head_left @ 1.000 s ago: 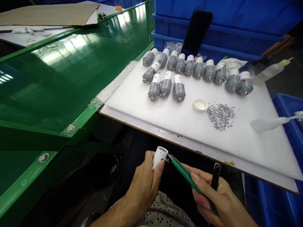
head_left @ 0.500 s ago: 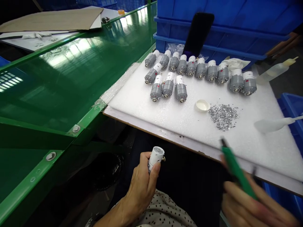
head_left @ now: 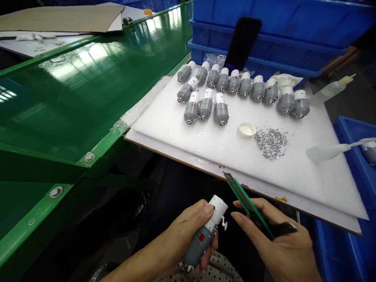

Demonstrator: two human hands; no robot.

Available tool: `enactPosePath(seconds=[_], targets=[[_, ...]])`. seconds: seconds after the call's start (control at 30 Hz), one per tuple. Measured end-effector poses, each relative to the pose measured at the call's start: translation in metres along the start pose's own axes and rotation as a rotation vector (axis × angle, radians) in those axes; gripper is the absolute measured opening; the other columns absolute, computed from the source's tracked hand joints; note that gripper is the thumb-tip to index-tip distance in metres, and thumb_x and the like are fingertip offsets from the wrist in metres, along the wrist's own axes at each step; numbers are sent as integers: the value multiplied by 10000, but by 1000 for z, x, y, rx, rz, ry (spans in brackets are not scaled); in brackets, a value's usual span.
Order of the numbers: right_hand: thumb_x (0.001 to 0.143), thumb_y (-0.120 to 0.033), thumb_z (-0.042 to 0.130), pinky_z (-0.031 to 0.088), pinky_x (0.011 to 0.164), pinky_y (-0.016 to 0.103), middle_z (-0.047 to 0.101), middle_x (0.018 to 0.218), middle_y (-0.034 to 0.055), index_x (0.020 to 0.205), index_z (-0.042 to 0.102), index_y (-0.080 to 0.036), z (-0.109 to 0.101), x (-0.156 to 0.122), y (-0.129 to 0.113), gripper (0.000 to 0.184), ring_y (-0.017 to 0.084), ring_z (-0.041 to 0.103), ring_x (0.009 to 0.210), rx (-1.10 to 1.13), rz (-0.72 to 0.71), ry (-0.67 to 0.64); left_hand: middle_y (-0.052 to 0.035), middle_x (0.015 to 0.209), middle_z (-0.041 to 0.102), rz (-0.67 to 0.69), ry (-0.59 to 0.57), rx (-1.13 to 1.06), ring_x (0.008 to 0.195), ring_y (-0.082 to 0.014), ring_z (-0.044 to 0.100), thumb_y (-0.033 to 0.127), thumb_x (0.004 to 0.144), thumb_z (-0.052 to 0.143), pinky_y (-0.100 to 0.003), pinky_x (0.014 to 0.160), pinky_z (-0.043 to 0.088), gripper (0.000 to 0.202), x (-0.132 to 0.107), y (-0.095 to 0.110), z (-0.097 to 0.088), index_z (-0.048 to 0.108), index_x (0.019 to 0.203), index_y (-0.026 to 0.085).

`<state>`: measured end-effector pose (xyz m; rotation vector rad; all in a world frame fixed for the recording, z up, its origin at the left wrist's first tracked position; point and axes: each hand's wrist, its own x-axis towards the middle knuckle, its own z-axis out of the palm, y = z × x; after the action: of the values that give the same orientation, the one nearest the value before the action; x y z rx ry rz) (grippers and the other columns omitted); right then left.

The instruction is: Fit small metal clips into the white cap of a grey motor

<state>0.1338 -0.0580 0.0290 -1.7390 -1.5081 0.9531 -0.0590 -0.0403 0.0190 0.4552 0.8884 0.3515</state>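
The left hand is closed around a small motor, fingers curled under its grey body and thumb lying along it just below the white end cap. The motor tilts, cap up and to the right, with a red label facing up and a small metal terminal sticking out beside the cap. The right hand is partly closed, pinching a green utility knife between thumb and fingers, its blade tip pointing up and away from the motor, near the edge of the board. A black strip lies across that hand too; I cannot tell what it is.

Ahead, a white foam sheet sits on a board, carrying rows of matching motors, a small white cap and a pile of silver bits. Plastic squeeze bottles lie at its right side. Beyond it, a black phone leans on stacked blue crates. A green table runs along the left.
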Motion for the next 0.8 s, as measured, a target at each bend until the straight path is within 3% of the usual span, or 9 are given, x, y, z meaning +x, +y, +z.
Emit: enactPosePath(seconds=[0.2,0.43,0.57,0.73,0.8], targets=[[897,-368,623,406,486,192,545,581,-50,750,683,-210,19,4,-8,224,79,475,489,97,-78,-27,35,598,578,-3,-27,48,395,-54,501,523,982,406,-103,369,412,341,2,-3,-1,436,893,195],[897,-300,613,399,492,215,527,556,-48,740,654,-210,24,5,1,186,84,459,465,2,-196,122,17,623,595,-62,-32,-27,376,-64,504,534,957,446,-115,330,396,350,7,-4,-2,448,900,189],[883,-385,631,361,462,208,406,505,-72,747,637,-218,15,10,-1,216,78,380,437,-70,-46,213,6,653,607,-76,-7,-70,387,-58,500,542,944,469,-113,329,396,358,6,-2,-2,455,897,186],[892,-540,563,337,421,196,430,519,-66,1026,648,-236,-4,0,-2,343,96,411,460,146,211,-46,19,551,574,-49,58,-62,369,-68,480,551,946,455,-124,332,396,384,4,0,-6,487,855,179],[891,-542,556,372,420,191,480,503,-61,1107,668,-266,-9,-8,-1,368,99,462,441,144,243,-72,26,493,542,-11,95,-27,363,-66,460,579,944,438,-125,344,395,430,4,-1,-7,504,820,172]])
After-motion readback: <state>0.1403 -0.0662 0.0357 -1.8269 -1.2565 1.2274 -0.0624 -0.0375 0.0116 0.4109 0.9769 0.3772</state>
